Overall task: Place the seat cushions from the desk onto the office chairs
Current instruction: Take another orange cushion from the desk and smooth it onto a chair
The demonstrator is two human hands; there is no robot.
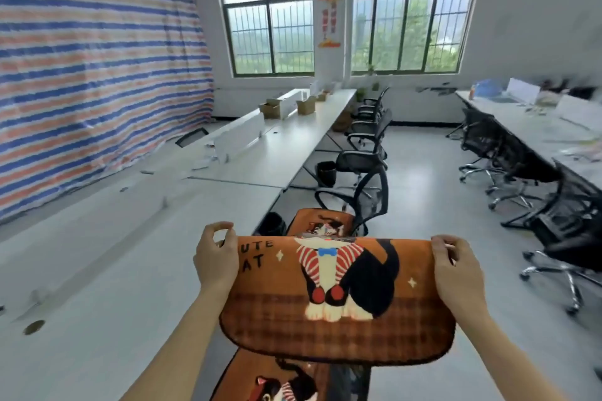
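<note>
I hold an orange seat cushion [335, 296] with a cartoon cat print out in front of me, in the air beside the desk. My left hand [216, 257] grips its far left corner and my right hand [456, 270] grips its far right corner. Just beyond it, a second such cushion [321, 221] lies on the seat of a black office chair [368, 195]. A third cushion [277, 381] lies on a chair seat right below the held one, partly hidden by it.
A long white desk [136, 238] runs along my left, with cardboard boxes [272, 107] at its far end. More black chairs [365, 146] line its right side. Another desk [537, 127] and chairs [560, 231] stand at the right. A grey floor aisle [423, 192] lies between.
</note>
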